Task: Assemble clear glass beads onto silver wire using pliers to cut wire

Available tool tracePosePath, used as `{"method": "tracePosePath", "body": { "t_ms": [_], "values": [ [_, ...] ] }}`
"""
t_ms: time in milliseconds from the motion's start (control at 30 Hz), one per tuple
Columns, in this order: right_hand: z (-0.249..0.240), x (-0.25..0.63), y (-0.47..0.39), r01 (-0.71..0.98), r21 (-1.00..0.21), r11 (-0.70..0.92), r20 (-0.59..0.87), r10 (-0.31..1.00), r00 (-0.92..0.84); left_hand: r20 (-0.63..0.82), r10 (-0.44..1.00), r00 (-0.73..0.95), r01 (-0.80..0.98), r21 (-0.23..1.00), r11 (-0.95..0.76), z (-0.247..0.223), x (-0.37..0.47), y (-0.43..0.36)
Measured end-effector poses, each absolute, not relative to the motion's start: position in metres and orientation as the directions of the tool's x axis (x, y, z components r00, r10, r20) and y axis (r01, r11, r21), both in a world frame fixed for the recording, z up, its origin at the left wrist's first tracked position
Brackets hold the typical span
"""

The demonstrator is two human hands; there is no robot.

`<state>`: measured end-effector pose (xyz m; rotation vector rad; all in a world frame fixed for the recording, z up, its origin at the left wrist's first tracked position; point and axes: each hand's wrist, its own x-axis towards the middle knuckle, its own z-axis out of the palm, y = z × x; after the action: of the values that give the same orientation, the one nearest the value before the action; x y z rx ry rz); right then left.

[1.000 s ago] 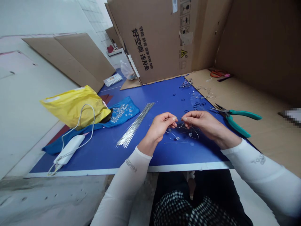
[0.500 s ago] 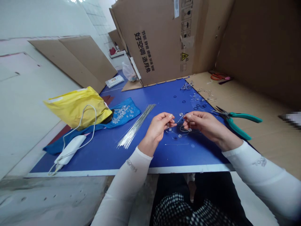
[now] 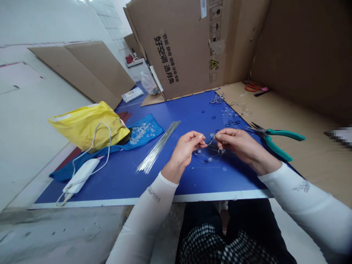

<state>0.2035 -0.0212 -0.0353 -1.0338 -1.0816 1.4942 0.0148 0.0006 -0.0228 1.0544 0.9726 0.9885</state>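
Between my two hands a thin wire strung with clear beads hangs in a loose loop above the blue tabletop. My left hand pinches the wire on the left side, thumb against forefinger. On the other side my right hand grips it by the fingertips, close to a clear bead at the top. The exact wire ends are too fine to make out. Left of my hands lies a bundle of straight silvery wires. Green-handled pliers rest just right of my right hand, jaws apart.
Loose clear beads lie on a blue cloth beside a yellow bag. A white power strip with its cord is at front left. Black rings and finished-looking wire pieces lie behind my hands. Cardboard walls the back; red scissors lie far right.
My hands stay nearly in place, still on the beaded wire. The wire between my fingers has shifted slightly, and the view has moved a little.
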Motion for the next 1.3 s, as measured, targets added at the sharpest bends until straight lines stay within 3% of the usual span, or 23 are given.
{"method": "tracePosePath", "body": {
  "t_ms": [800, 1067, 1167, 1300],
  "values": [
    [-0.0356, 0.2034, -0.0223, -0.218, -0.966, -0.141, -0.103, 0.979, -0.178, -0.123, 0.96, 0.253, -0.167, 0.971, 0.168, -0.0249, 0.0137, 0.0017],
    [-0.0341, 0.2038, -0.0229, -0.21, -0.969, -0.129, -0.096, 0.983, -0.158, -0.128, 0.963, 0.238, -0.082, 0.985, 0.152, -0.023, 0.0108, 0.0043],
    [-0.0331, 0.2031, -0.0229, -0.179, -0.977, -0.117, -0.091, 0.985, -0.145, -0.078, 0.965, 0.252, -0.011, 0.996, 0.084, -0.0226, 0.0109, 0.0031],
    [-0.0334, 0.2019, -0.023, -0.145, -0.98, -0.135, -0.11, 0.98, -0.166, 0.1, 0.947, 0.305, 0.111, 0.984, -0.14, -0.0231, 0.0127, 0.0]
  ]
}}
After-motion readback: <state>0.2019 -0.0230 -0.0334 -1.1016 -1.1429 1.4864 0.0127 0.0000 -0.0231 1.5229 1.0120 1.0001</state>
